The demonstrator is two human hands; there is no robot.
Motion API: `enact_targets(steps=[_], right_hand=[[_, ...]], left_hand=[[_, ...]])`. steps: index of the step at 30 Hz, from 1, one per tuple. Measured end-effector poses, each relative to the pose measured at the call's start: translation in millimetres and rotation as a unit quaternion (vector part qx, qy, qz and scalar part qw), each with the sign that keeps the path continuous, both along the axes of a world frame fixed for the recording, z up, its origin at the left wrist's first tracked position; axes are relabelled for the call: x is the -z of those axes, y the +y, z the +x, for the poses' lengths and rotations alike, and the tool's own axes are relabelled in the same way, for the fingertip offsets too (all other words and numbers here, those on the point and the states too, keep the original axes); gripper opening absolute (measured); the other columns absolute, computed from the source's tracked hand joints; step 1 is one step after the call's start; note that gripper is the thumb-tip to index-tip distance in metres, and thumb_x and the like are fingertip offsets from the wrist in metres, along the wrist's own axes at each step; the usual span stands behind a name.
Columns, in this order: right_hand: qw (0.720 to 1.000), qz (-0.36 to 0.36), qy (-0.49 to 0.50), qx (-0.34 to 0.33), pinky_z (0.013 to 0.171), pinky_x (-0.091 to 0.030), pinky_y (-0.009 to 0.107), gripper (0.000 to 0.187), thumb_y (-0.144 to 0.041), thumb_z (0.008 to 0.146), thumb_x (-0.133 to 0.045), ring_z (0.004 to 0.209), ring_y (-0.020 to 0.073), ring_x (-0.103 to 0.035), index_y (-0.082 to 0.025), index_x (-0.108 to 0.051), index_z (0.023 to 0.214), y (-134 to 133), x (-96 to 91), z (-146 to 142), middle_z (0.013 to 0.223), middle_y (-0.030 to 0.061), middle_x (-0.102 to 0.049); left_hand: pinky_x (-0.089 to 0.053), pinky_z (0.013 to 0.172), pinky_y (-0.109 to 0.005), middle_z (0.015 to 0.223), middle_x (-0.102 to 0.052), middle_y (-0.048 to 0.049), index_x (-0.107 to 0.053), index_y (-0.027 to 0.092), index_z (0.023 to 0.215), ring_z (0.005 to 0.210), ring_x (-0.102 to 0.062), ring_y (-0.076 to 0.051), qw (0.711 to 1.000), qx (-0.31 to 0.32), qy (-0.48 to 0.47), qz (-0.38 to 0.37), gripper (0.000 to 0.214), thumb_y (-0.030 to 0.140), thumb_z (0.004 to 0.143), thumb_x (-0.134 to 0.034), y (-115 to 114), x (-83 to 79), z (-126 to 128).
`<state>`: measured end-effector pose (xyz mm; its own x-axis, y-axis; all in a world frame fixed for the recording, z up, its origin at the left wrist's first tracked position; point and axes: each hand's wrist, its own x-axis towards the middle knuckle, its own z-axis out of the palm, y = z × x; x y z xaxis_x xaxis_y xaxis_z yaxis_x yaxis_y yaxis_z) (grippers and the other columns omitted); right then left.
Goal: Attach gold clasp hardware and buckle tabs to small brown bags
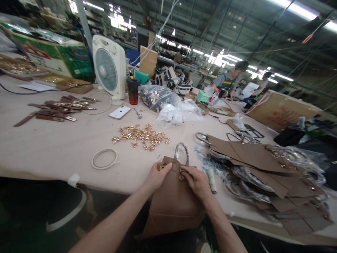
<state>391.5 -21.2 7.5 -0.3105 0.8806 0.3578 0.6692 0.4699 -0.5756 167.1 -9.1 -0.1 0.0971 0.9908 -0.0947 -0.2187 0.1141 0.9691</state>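
A brown handbag leans at the table's front edge, its handle wrapped in clear plastic and standing up. My left hand grips the bag's upper left edge, thumb on the front and fingers behind. My right hand pinches at a small gold clasp on the bag's front, just below the handle's base. Its fingertips partly cover the clasp. Beyond the bag lies a loose pile of small gold metal fittings.
Stacked brown bag pieces with plastic-wrapped handles fill the right side. A tape roll, a phone, brown straps, a fan and a dark cup lie or stand left. A co-worker is at the back.
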Motion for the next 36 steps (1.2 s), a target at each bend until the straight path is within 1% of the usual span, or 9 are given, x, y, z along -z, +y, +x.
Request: enact_targets(steps=[7, 14, 18, 22, 26, 28, 31, 33, 36], right_hand=[[0.998, 0.024, 0.030, 0.039, 0.095, -0.061, 0.038, 0.022, -0.026, 0.099, -0.063, 0.106, 0.0236, -0.075, -0.029, -0.077, 0.115, -3.6, 3.0, 0.8, 0.114, 0.0054, -0.079], [0.998, 0.004, -0.018, 0.065, 0.090, -0.061, 0.037, 0.023, -0.028, 0.102, -0.059, 0.103, 0.0243, -0.076, -0.028, -0.074, 0.119, -7.0, 6.0, -6.6, 0.115, 0.0046, -0.079], [0.998, -0.004, -0.037, 0.045, 0.091, -0.060, 0.038, 0.023, -0.028, 0.102, -0.057, 0.101, 0.0245, -0.075, -0.029, -0.073, 0.119, -4.3, 5.3, -7.8, 0.112, 0.0053, -0.078], [0.999, -0.012, -0.028, 0.024, 0.097, -0.057, 0.039, 0.028, -0.024, 0.103, -0.053, 0.111, 0.0249, -0.071, -0.029, -0.070, 0.124, -1.3, 4.8, -6.5, 0.119, 0.0077, -0.075], [0.994, -0.014, 0.051, 0.090, 0.098, -0.055, 0.041, 0.022, -0.029, 0.102, -0.055, 0.108, 0.0262, -0.069, -0.024, -0.071, 0.117, -1.0, 7.5, -6.1, 0.115, 0.0101, -0.074], [0.983, -0.027, 0.121, 0.138, 0.094, -0.057, 0.040, 0.023, -0.034, 0.101, -0.057, 0.103, 0.0263, -0.070, -0.022, -0.070, 0.115, -1.8, 9.7, -8.2, 0.112, 0.0102, -0.075], [0.959, -0.076, 0.229, 0.151, 0.086, -0.059, 0.036, 0.028, -0.039, 0.100, -0.059, 0.093, 0.0245, -0.072, -0.022, -0.067, 0.120, -3.0, 12.1, -14.0, 0.107, 0.0083, -0.076], [0.950, -0.094, 0.263, 0.140, 0.087, -0.059, 0.036, 0.029, -0.040, 0.098, -0.061, 0.095, 0.0244, -0.073, -0.022, -0.067, 0.120, -3.1, 12.5, -17.7, 0.107, 0.0077, -0.076], [0.954, -0.094, 0.254, 0.127, 0.096, -0.057, 0.038, 0.026, -0.040, 0.098, -0.063, 0.104, 0.0254, -0.071, -0.023, -0.070, 0.115, -2.5, 12.3, -19.8, 0.112, 0.0079, -0.076]], left_hand=[[-0.056, 0.073, -0.030, 0.089, -0.078, -0.0054, -0.073, 0.016, 0.097, 0.078, -0.070, -0.021, 0.998, 0.007, -0.047, -0.031, 0.036, 0.047, 0.080, -0.076, 4.5, -0.7, 0.0], [-0.056, 0.076, -0.031, 0.092, -0.077, -0.0054, -0.071, 0.017, 0.102, 0.081, -0.070, -0.021, 0.995, 0.031, -0.081, -0.050, 0.038, 0.044, 0.077, -0.078, 6.1, -4.0, -3.6], [-0.056, 0.077, -0.031, 0.092, -0.077, -0.0048, -0.072, 0.016, 0.099, 0.081, -0.069, -0.021, 0.997, 0.033, -0.060, -0.034, 0.035, 0.044, 0.078, -0.076, 7.1, -3.1, -3.4], [-0.055, 0.078, -0.031, 0.091, -0.076, -0.0052, -0.072, 0.015, 0.099, 0.084, -0.069, -0.022, 1.000, 0.009, -0.024, -0.010, 0.030, 0.040, 0.081, -0.072, 11.4, 4.9, -2.0], [-0.056, 0.083, -0.036, 0.094, -0.076, -0.0061, -0.071, 0.016, 0.103, 0.089, -0.070, -0.024, 0.995, -0.020, 0.091, 0.036, 0.024, 0.032, 0.086, -0.064, 13.8, 7.4, -3.5], [-0.053, 0.098, -0.043, 0.116, -0.075, -0.0098, -0.069, 0.018, 0.119, 0.109, -0.068, -0.028, 0.974, -0.068, 0.186, 0.107, 0.033, 0.023, 0.087, -0.062, 13.3, 4.8, -5.3], [-0.038, 0.119, -0.050, 0.145, -0.062, -0.0103, -0.064, 0.023, 0.135, 0.138, -0.050, -0.030, 0.898, -0.094, 0.326, 0.282, 0.045, 0.012, 0.092, -0.056, 13.2, 0.4, -5.3], [-0.042, 0.116, -0.047, 0.136, -0.067, -0.0100, -0.066, 0.023, 0.134, 0.133, -0.052, -0.027, 0.854, -0.030, 0.368, 0.367, 0.039, 0.013, 0.099, -0.051, 14.8, -0.7, -1.2], [-0.051, 0.101, -0.040, 0.113, -0.076, -0.0085, -0.069, 0.022, 0.128, 0.108, -0.063, -0.023, 0.842, 0.062, 0.360, 0.397, 0.031, 0.022, 0.106, -0.048, 18.7, -0.8, 9.8]])
